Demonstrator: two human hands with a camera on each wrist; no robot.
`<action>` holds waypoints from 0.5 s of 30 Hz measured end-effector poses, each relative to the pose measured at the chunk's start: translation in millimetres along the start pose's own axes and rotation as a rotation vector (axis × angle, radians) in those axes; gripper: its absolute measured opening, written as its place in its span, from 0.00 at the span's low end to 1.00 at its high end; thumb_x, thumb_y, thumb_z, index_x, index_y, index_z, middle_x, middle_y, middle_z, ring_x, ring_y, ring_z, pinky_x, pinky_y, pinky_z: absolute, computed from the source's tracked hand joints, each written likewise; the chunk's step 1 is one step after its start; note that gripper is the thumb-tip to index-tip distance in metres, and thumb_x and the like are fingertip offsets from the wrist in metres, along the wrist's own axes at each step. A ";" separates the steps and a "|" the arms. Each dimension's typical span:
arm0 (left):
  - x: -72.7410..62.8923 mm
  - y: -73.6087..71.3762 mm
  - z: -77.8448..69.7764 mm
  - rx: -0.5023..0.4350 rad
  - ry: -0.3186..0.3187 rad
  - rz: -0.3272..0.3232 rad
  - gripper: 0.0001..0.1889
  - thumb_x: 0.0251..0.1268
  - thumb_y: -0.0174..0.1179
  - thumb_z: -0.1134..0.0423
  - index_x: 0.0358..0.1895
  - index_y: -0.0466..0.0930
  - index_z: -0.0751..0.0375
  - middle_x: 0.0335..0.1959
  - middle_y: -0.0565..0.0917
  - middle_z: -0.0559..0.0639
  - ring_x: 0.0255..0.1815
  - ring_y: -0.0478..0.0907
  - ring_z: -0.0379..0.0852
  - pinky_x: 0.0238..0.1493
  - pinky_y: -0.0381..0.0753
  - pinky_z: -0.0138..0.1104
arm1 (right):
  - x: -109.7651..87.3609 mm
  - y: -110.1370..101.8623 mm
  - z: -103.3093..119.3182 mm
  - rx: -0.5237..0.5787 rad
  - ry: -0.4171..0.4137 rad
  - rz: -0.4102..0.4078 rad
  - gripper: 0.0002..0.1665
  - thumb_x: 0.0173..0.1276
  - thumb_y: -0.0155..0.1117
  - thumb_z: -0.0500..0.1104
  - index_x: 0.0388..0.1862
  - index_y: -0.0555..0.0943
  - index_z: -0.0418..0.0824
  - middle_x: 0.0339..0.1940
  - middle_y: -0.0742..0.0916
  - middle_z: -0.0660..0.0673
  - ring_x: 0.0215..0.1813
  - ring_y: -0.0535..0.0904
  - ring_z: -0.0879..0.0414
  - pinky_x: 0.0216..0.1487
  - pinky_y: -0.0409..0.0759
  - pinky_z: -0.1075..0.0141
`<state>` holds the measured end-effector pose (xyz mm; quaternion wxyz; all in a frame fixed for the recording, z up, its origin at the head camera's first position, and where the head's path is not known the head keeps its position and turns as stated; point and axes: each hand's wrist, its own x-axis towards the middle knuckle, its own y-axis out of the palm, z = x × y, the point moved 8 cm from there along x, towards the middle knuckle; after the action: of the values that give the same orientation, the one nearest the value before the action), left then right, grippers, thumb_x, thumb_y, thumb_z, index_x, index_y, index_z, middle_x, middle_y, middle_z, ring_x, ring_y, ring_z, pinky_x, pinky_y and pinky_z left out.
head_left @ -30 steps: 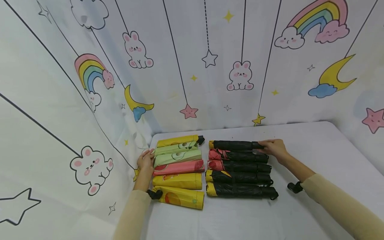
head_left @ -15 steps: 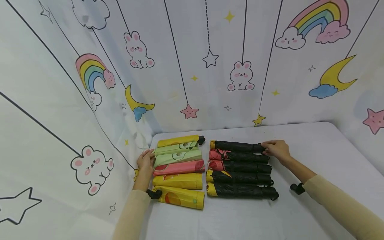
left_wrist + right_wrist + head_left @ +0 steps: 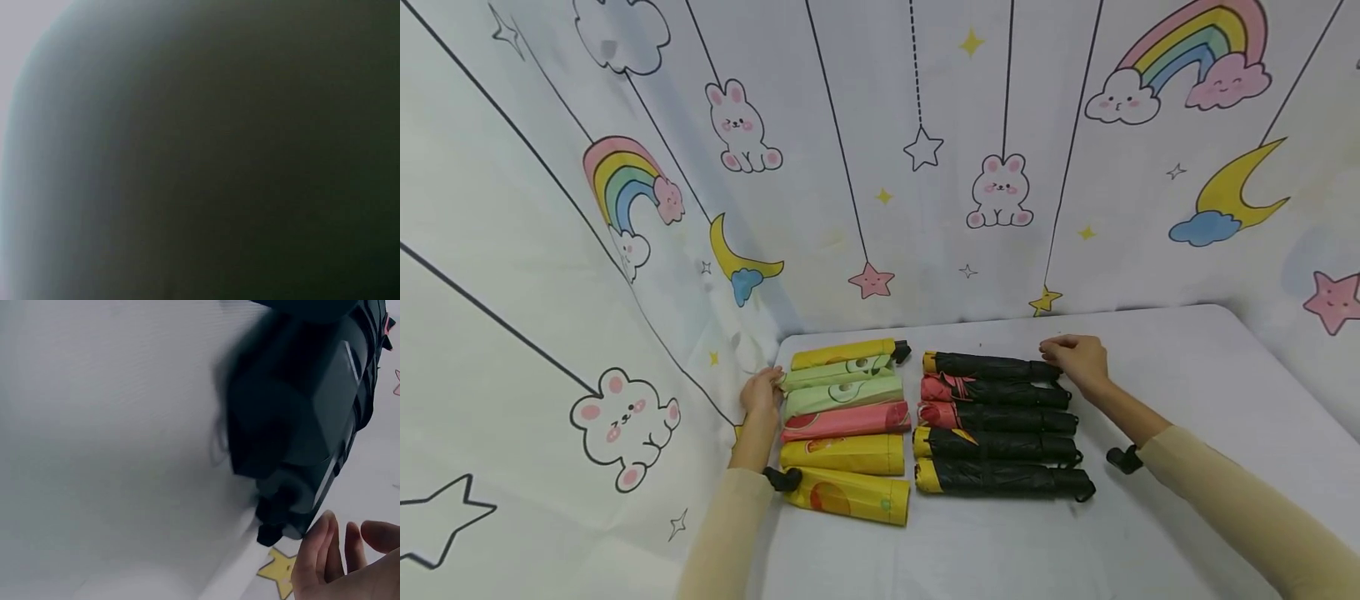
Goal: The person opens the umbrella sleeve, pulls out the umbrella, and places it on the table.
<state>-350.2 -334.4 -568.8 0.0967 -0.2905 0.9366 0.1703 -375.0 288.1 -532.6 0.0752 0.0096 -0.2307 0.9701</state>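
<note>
Folded black umbrellas lie in a column, most with yellow or red ends. My right hand (image 3: 1078, 360) is over the handle end of the farthest black umbrella (image 3: 981, 365). In the right wrist view that hand's fingers (image 3: 317, 550) are loosely extended beside a black handle end. To the left lies a column of umbrella sleeves. My left hand (image 3: 761, 393) has its fingertips right at the left end of the farther light green sleeve (image 3: 842, 372). Nearer the front lies a second green sleeve (image 3: 842, 396), printed with an avocado. The left wrist view is only a dark blur.
Below the green sleeves lie a red sleeve (image 3: 846, 421) and two yellow sleeves (image 3: 850, 454). A yellow-covered umbrella (image 3: 842, 353) with a black end is at the back left. White cloth covers the table (image 3: 992, 542); printed curtains (image 3: 925, 233) stand behind and to the left.
My right hand has shifted up and left from the far umbrella's handle end, its fingertips now just beyond it. My left hand has moved slightly away from me. The rows hardly differ.
</note>
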 end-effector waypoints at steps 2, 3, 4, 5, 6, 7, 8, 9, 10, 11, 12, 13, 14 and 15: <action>1.0 1.3 -1.3 0.016 0.002 -0.012 0.22 0.72 0.62 0.72 0.67 0.76 0.71 0.65 0.81 0.61 0.67 0.75 0.55 0.68 0.74 0.40 | 1.4 6.3 5.9 0.037 -0.015 0.020 0.22 0.78 0.65 0.48 0.53 0.86 0.29 0.49 0.90 0.31 0.49 0.90 0.44 0.45 0.87 0.66; 1.4 2.0 -2.2 0.029 0.005 -0.014 0.22 0.72 0.62 0.71 0.67 0.76 0.71 0.63 0.81 0.60 0.67 0.75 0.55 0.68 0.73 0.40 | 2.2 9.4 8.7 0.047 -0.025 0.028 0.22 0.78 0.65 0.48 0.53 0.86 0.28 0.50 0.90 0.30 0.49 0.90 0.43 0.45 0.87 0.66; 1.6 2.9 -3.1 0.043 0.010 -0.014 0.23 0.72 0.62 0.70 0.68 0.76 0.71 0.63 0.81 0.60 0.67 0.75 0.55 0.70 0.72 0.40 | 3.0 12.4 11.3 0.054 -0.035 0.035 0.22 0.78 0.65 0.47 0.54 0.86 0.28 0.50 0.90 0.30 0.50 0.90 0.43 0.45 0.87 0.67; 1.5 4.0 -4.1 0.054 0.013 -0.009 0.24 0.72 0.62 0.70 0.69 0.75 0.71 0.63 0.81 0.60 0.68 0.75 0.55 0.72 0.71 0.40 | 3.4 15.6 14.4 0.061 -0.048 0.045 0.22 0.78 0.65 0.47 0.54 0.86 0.27 0.50 0.89 0.29 0.50 0.90 0.42 0.45 0.87 0.67; 1.6 4.7 -5.0 0.065 0.015 -0.006 0.25 0.72 0.62 0.69 0.70 0.74 0.71 0.63 0.81 0.61 0.68 0.75 0.56 0.73 0.69 0.41 | 4.3 18.7 16.6 0.062 -0.057 0.053 0.22 0.78 0.65 0.46 0.54 0.86 0.28 0.50 0.89 0.29 0.50 0.90 0.41 0.45 0.87 0.67; 1.7 5.8 -6.1 0.076 0.020 0.002 0.25 0.73 0.61 0.69 0.71 0.73 0.70 0.65 0.80 0.62 0.69 0.75 0.57 0.75 0.67 0.41 | 5.1 22.0 18.8 0.058 -0.065 0.060 0.21 0.78 0.65 0.46 0.54 0.86 0.28 0.50 0.89 0.29 0.51 0.89 0.40 0.45 0.87 0.67; 1.9 6.9 -7.2 0.084 0.025 0.010 0.26 0.74 0.61 0.69 0.72 0.71 0.70 0.66 0.79 0.64 0.70 0.74 0.57 0.76 0.66 0.41 | 5.9 25.2 21.0 0.060 -0.072 0.066 0.21 0.78 0.65 0.46 0.54 0.86 0.28 0.50 0.89 0.29 0.51 0.89 0.39 0.46 0.87 0.66; 2.0 8.3 -8.7 0.097 0.031 0.019 0.26 0.74 0.60 0.68 0.72 0.70 0.71 0.68 0.78 0.65 0.71 0.74 0.58 0.76 0.65 0.42 | 7.2 28.4 22.5 0.066 -0.077 0.072 0.21 0.78 0.65 0.46 0.54 0.86 0.28 0.50 0.90 0.29 0.52 0.89 0.37 0.47 0.87 0.64; 2.4 9.5 -9.6 0.104 0.034 0.025 0.26 0.75 0.60 0.68 0.72 0.70 0.71 0.69 0.77 0.67 0.71 0.74 0.58 0.77 0.65 0.42 | 8.5 31.7 23.8 0.071 -0.080 0.077 0.21 0.78 0.65 0.46 0.54 0.86 0.28 0.50 0.90 0.29 0.52 0.88 0.36 0.48 0.87 0.61; 3.0 10.5 -10.3 0.109 0.034 0.031 0.26 0.75 0.59 0.68 0.72 0.70 0.71 0.69 0.77 0.67 0.71 0.73 0.58 0.77 0.65 0.43 | 9.6 35.0 25.2 0.078 -0.082 0.082 0.21 0.78 0.65 0.46 0.54 0.86 0.28 0.49 0.90 0.29 0.53 0.88 0.35 0.49 0.87 0.58; 4.1 11.4 -10.7 0.109 0.036 0.034 0.25 0.75 0.59 0.68 0.72 0.70 0.72 0.70 0.76 0.68 0.71 0.74 0.58 0.76 0.65 0.43 | 10.9 38.3 26.6 0.085 -0.083 0.084 0.20 0.77 0.66 0.46 0.53 0.86 0.28 0.49 0.90 0.30 0.53 0.87 0.34 0.50 0.87 0.56; 5.2 12.3 -11.0 0.109 0.037 0.037 0.25 0.75 0.59 0.68 0.71 0.70 0.72 0.70 0.76 0.68 0.71 0.74 0.58 0.76 0.66 0.43 | 11.8 41.3 28.4 0.092 -0.084 0.086 0.20 0.77 0.66 0.45 0.53 0.86 0.28 0.48 0.90 0.30 0.52 0.88 0.36 0.50 0.87 0.54; 6.3 13.4 -11.1 0.110 0.038 0.035 0.25 0.75 0.60 0.68 0.71 0.70 0.72 0.69 0.77 0.68 0.70 0.74 0.58 0.75 0.67 0.43 | 12.8 44.5 30.2 0.096 -0.085 0.085 0.19 0.76 0.67 0.44 0.52 0.87 0.28 0.47 0.90 0.30 0.51 0.89 0.36 0.50 0.87 0.53; 7.5 14.3 -11.0 0.111 0.039 0.033 0.25 0.75 0.60 0.68 0.71 0.71 0.72 0.69 0.77 0.68 0.70 0.75 0.58 0.74 0.69 0.43 | 13.6 47.7 32.0 0.098 -0.084 0.086 0.18 0.76 0.67 0.44 0.52 0.87 0.28 0.47 0.90 0.30 0.50 0.89 0.36 0.49 0.87 0.54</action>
<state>-365.4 -331.3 -557.0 0.0915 -0.2723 0.9510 0.1142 -396.1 233.6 -524.6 0.0233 0.0443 -0.1859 0.9813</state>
